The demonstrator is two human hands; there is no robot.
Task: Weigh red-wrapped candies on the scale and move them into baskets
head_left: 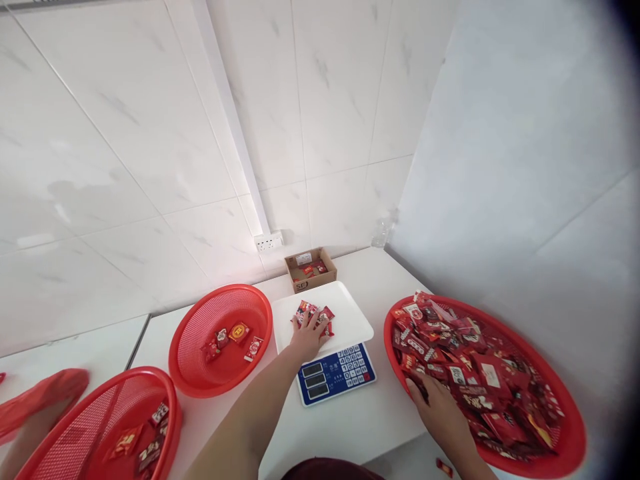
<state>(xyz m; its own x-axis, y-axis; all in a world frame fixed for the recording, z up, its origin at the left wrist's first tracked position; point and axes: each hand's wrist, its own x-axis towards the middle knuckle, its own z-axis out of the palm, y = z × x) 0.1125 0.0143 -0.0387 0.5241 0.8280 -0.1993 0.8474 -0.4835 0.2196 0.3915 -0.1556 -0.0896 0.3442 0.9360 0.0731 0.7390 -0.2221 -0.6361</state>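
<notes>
My left hand [307, 339] lies with spread fingers over a few red snack packets [326, 321] on the white tray [353, 313] of a weighing scale. Below the tray shows the scale's blue keypad panel [337, 375], with dark displays and number keys. At the near left rim of a large red basket [575, 433], my right hand [436, 403] reaches over red snack packets [493, 373] heaped inside. Its thumb and forefinger are apart, with a dark gap between them; the other fingertips are partly hidden.
Left of the scale stands a red mesh basket [183, 333] with several packets. Another red basket [173, 427], nearer, holds more. Behind the tray is a small cardboard box [311, 283] with red packets. A red plastic bag [55, 397] lies far left. Walls [345, 200] bound the table.
</notes>
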